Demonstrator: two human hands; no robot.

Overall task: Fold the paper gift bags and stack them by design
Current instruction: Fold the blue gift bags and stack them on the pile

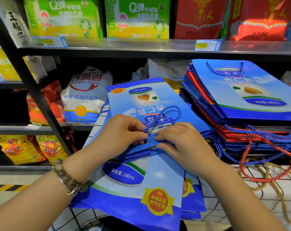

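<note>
Left hand (pixel 123 132): fingers curled, thumb and forefinger pinching the blue cord (pixel 179 112) where it meets the top edge of the blue gift bag (pixel 124 104). Right hand (pixel 178 139): curled, gripping the same edge just beside it. The bag lies flat on other blue bags (pixel 133 202) on a checked cloth (pixel 224 214), left of a tall stack (pixel 251 104) of blue and red bags. Right fingertips hidden under the edge. Nearest bags cut off at the frame bottom.

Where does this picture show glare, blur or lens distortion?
Head view: strong glare washes out the red package at top right; the green boxes on the upper shelf look soft, their print blurred; the black shelf post slants, likely from the wide lens; the blue gift bag in the middle is sharp.
</note>
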